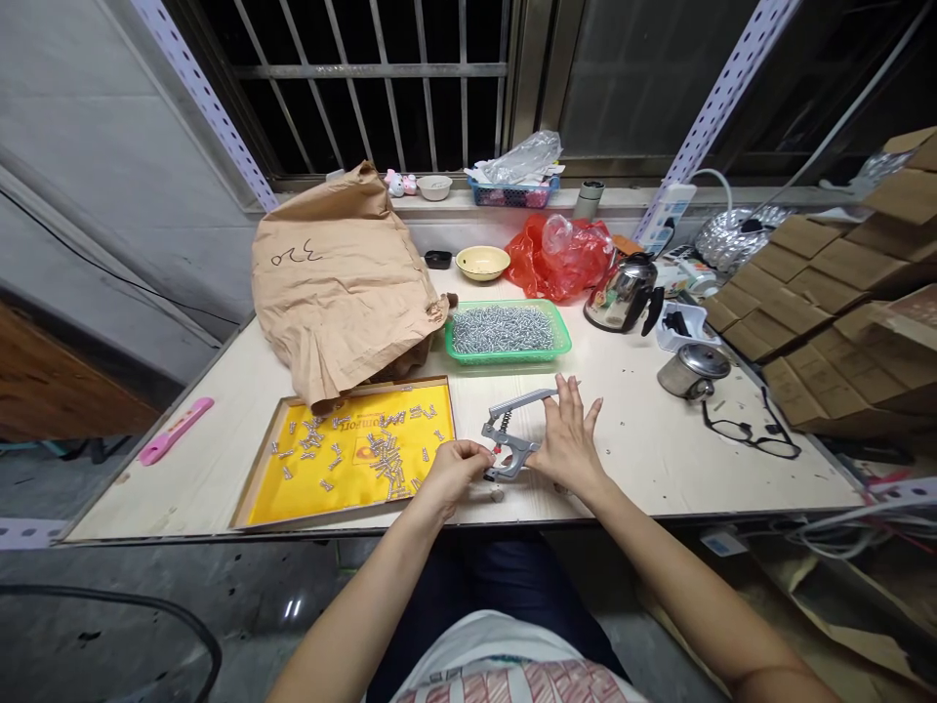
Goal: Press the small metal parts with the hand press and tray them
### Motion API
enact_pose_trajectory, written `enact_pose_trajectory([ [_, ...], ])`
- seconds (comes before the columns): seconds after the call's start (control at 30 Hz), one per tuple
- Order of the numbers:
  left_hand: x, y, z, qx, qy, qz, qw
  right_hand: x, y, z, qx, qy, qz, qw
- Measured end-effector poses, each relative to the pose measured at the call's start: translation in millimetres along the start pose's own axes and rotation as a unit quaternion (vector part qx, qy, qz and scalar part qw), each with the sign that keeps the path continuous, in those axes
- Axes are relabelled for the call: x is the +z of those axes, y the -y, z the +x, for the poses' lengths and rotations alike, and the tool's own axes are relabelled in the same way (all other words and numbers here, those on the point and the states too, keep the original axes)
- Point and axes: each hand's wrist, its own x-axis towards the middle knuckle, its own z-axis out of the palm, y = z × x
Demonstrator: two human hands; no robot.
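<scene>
In front of me stand grey hand press pliers (514,457) with a spring and a small red part near the jaws. My right hand (573,441) grips them at the handle end, its fingers spread over the raised upper lever. Thumb and fingertips of my left hand (458,472) are pinched together at the jaws; whatever lies between them is too small to make out. To the left, a shallow tray lined in yellow (293,493) carries many small silver metal pieces (387,459). A green basket (508,357) behind the pliers is filled with similar small metal parts (502,329).
A large brown paper bag (344,273) overhangs the tray's back edge. Rightward are a steel kettle (621,293), a lidded metal cup (692,371), glasses (753,436) and stacked cardboard boxes (827,303). A red plastic bag (549,259) and yellow bowl (482,263) sit behind; a pink tool (176,431) lies left.
</scene>
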Motion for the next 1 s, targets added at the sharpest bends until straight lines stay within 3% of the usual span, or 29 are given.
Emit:
enact_pose_trajectory([
  [0.5,4.0,0.1,-5.3,0.002,-0.017,-0.014,1.0,2.2,4.1,-4.5,0.026,-0.017,-0.029,0.999],
  [0.8,2.1,4.0,-6.0,0.0,-0.024,-0.019,1.0,-3.4,3.1,-0.1,-0.006,-0.031,-0.011,0.999],
  [1.0,-3.0,-0.2,-8.0,-0.033,-0.054,-0.129,0.99,9.1,-5.7,0.5,-0.02,0.052,-0.018,0.998],
])
